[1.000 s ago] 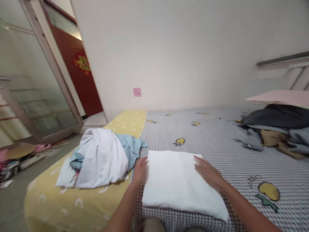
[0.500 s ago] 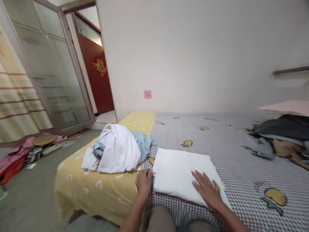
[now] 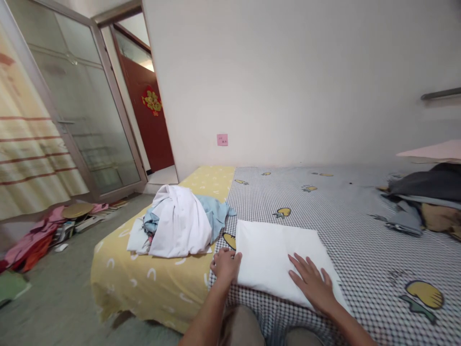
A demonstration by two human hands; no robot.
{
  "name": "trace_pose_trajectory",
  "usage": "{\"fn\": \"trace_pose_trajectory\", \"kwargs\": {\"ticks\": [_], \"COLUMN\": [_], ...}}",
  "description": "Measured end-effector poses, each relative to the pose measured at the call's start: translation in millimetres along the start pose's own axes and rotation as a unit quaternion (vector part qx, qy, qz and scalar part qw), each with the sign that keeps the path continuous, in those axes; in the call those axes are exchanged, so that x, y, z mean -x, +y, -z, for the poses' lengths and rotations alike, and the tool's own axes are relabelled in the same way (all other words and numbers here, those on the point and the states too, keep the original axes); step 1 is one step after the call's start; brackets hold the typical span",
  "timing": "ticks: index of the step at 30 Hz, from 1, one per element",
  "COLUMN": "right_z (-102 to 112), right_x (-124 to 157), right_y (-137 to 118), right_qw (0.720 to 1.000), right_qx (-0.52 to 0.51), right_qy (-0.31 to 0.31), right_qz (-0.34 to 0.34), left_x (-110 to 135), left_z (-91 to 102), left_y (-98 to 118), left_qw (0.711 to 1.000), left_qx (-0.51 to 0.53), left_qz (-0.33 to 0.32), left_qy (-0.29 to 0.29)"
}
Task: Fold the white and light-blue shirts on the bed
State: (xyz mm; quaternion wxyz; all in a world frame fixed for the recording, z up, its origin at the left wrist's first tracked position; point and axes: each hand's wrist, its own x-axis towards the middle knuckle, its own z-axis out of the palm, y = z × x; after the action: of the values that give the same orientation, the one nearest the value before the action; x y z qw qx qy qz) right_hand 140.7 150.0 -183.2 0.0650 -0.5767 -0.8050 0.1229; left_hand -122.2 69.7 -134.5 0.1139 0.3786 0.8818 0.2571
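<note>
A folded white cloth point(image 3: 268, 247) lies flat in a rough rectangle on the checked bedsheet, close to the bed's front edge. My right hand point(image 3: 314, 284) rests palm down on its right half with the fingers spread. At the cloth's left edge is my left hand point(image 3: 226, 265), its fingers loosely bent over the sheet and its thumb side against the cloth. To the left, a crumpled white shirt point(image 3: 182, 223) is heaped over a light blue garment point(image 3: 212, 214).
A yellow patterned cover point(image 3: 151, 283) drapes over the bed's left end. Dark and brown folded clothes point(image 3: 428, 192) lie at the right, near a pink board point(image 3: 435, 151). Clothes and papers point(image 3: 54, 230) are on the floor by the glass door point(image 3: 90, 96).
My left hand has moved slightly right and forward, against the cloth's left edge. My right hand stays spread on the cloth. The view has shifted slightly left.
</note>
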Motion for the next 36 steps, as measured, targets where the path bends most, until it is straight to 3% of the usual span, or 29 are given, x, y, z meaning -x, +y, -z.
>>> {"fn": "trace_pose_trajectory", "kwargs": {"ticks": [6, 16, 18, 20, 23, 26, 29, 36], "right_z": [2, 14, 23, 31, 37, 33, 23, -4], "right_x": [0, -1, 2, 11, 32, 54, 64, 50], "right_y": [-2, -3, -9, -22, -52, -84, -106, -106], "right_qw": [1.0, 1.0, 1.0, 0.997, 0.99, 0.989, 0.989, 0.987], "right_qx": [0.01, 0.012, 0.023, 0.045, 0.059, 0.047, 0.057, 0.06], "right_qy": [-0.012, -0.024, 0.0, 0.063, 0.109, 0.051, 0.014, 0.066], "right_qz": [-0.002, -0.004, -0.011, -0.009, 0.06, 0.132, 0.133, 0.133], "left_x": [-5, 10, 10, 7, 2, 0, 1, 1], "left_z": [-21.5, -1.2, 0.4, 1.3, 2.8, 5.3, 8.5, 9.3], "left_y": [-1, 8, 7, 5, 2, 2, 2, 1], "left_qw": [0.998, 1.0, 1.0, 1.0, 0.999, 0.999, 0.998, 0.998], "left_qx": [0.0, -0.029, -0.026, -0.021, -0.016, -0.017, -0.02, -0.018], "left_qz": [0.049, -0.006, -0.002, 0.005, 0.011, 0.005, 0.001, 0.004], "left_qy": [0.031, 0.005, -0.004, -0.018, -0.035, -0.044, -0.051, -0.052]}}
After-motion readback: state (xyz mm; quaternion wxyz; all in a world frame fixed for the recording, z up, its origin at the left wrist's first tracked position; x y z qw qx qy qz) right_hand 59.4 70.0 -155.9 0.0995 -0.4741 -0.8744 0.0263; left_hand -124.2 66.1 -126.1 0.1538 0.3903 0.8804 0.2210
